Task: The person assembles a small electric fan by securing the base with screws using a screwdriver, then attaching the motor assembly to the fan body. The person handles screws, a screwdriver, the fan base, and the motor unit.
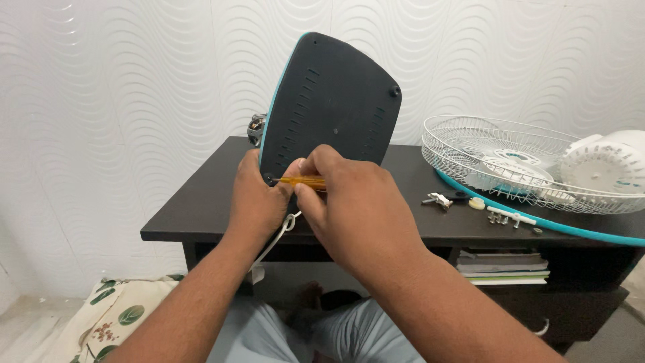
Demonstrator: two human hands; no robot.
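— Right hand (349,208) pinching amber-handled screwdriver (306,181), tip at fan base (329,101) corner screw; left hand (259,198) wrapped around base edge, tilted upright above dark surface (201,202).
— Could slip off screw, probably, if base wobbles; might gouge plastic.

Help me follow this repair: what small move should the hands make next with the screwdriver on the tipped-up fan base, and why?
Probably turn the screwdriver in place. The right hand pinches its amber handle, and its tip sits at the screw in the lower left corner of the dark fan base. The left hand grips that edge, steadying the base upright on the table.
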